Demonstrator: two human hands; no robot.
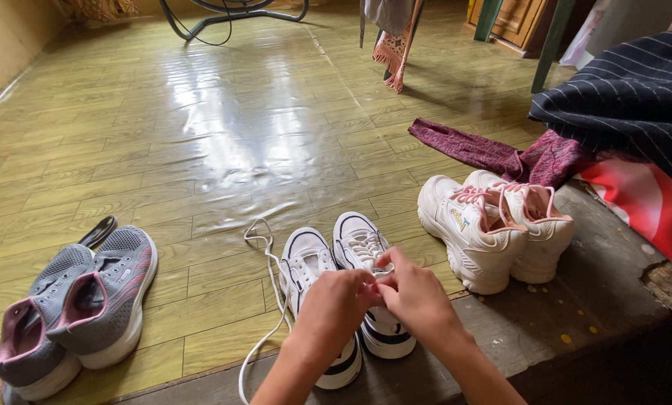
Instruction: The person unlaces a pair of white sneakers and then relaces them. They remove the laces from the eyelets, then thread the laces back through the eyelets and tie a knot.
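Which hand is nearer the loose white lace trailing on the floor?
Left. The left hand is over the left white sneaker, right beside the loose lace. The right hand is further off, over the right white sneaker.

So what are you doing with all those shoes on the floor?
A person's left hand and right hand meet over the right one of two white sneakers with dark trim, fingers pinching at its laces. A loose white lace trails from the left sneaker across the floor. Grey sneakers with pink lining sit to the left, chunky white ones with pink laces to the right, beside a maroon cloth.
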